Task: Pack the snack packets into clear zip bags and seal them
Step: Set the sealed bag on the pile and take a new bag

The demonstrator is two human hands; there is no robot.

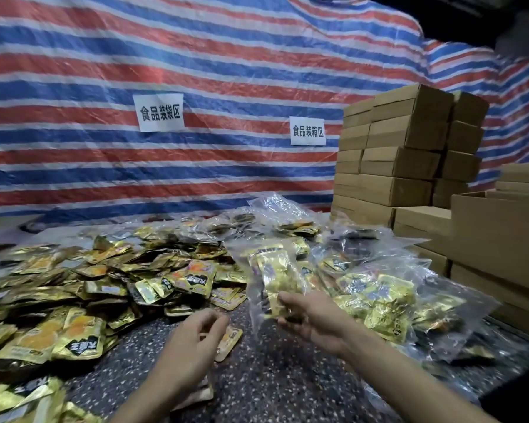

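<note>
Head view shows a clear plastic zip bag (272,270) held up over the middle of the table, and it has a few shiny gold snack packets (277,277) inside. The right hand (312,319) grips the near end of this bag, with its fingers curled round it. The bag's far end points away from the person. The picture is too blurry to tell if the zip is closed.

The left hand (196,337) floats just to the left, apart from the bag. Its fingers are loosely bent and nothing shows inside them.

A big heap of loose gold packets (104,276) covers the left side of the dark speckled table (287,386) — some lie right by the left hand. On the right sits a pile of filled clear bags (379,294), just beside the right hand.

Behind that pile stands a tall stack of brown cardboard boxes (403,154), and more brown boxes (498,233) sit nearer on the right. A red, white and blue striped plastic sheet (226,56) hangs along the back — two white paper signs (159,112) with black writing are stuck on it.
</note>
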